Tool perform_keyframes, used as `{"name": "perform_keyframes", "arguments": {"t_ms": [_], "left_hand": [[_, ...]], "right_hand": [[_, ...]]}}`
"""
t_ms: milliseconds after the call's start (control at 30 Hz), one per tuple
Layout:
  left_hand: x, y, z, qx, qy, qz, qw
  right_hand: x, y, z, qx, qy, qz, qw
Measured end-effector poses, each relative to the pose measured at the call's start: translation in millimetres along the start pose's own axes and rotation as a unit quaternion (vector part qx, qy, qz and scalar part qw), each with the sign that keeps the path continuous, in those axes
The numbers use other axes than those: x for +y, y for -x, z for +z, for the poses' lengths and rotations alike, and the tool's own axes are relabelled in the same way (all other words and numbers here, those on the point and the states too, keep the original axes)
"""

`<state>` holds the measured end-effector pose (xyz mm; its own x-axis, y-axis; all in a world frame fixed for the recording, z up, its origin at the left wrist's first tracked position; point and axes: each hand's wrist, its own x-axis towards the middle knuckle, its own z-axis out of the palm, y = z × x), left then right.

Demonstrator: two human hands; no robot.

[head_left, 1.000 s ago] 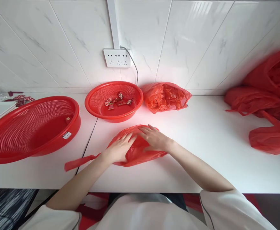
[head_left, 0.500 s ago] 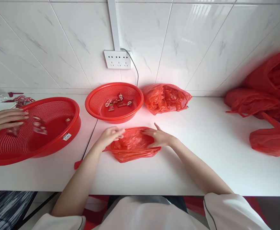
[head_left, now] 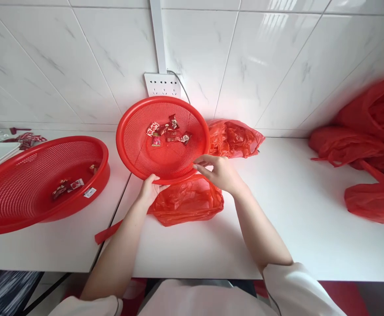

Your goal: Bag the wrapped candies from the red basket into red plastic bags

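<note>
A red perforated plastic basket [head_left: 135, 153] is raised and tilted toward me, with several small wrapped packets [head_left: 172, 135] on its bottom. My left hand [head_left: 149, 192] grips its near rim, thumb on top and fingers below. At the lower right rim is my right hand [head_left: 220, 172], its thumb and bent fingers slightly apart with nothing visible between them. Whether its fingertips touch the rim is unclear. Beneath the basket, a red plastic bag [head_left: 192, 206] lies on the table with its mouth spread; the basket covers its far edge.
To the left stands a larger red basket [head_left: 76, 208] holding a few packets [head_left: 76, 184]. A stuffed red bag [head_left: 239, 139] rests by the wall, and more red bags [head_left: 359, 140] are piled at right. A red strip [head_left: 108, 232] crosses the table seam. A socket panel [head_left: 163, 83] is on the wall.
Both my hands have left the bag. The smaller basket has been lifted, tilted and brought nearer, over the bag. Another person's hand has left the larger basket, where packets now lie.
</note>
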<state>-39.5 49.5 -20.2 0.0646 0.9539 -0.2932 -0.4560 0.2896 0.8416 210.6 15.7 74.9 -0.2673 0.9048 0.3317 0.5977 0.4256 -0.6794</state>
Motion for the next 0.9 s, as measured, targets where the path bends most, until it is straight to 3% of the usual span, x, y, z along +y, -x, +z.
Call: {"name": "perform_keyframes", "arguments": {"t_ms": [233, 367, 500, 667, 900], "left_hand": [[-19, 9, 12.3, -0.035, -0.004, 0.023, 0.999], [-19, 18, 17.0, -0.062, -0.013, 0.009, 0.998], [-22, 20, 16.7, -0.081, -0.025, 0.004, 0.996], [-27, 20, 16.8, -0.079, -0.029, 0.012, 0.996], [-22, 24, 20.1, -0.107, -0.008, -0.032, 0.994]], "right_hand": [[28, 3, -11, -0.006, 0.038, 0.023, 0.999], [31, 2, -12, 0.016, 0.083, 0.013, 0.996], [32, 1, -7, -0.005, 0.111, -0.006, 0.994], [36, -2, 8, -0.054, 0.148, -0.044, 0.987], [39, -3, 50, -0.161, 0.164, -0.151, 0.961]]}}
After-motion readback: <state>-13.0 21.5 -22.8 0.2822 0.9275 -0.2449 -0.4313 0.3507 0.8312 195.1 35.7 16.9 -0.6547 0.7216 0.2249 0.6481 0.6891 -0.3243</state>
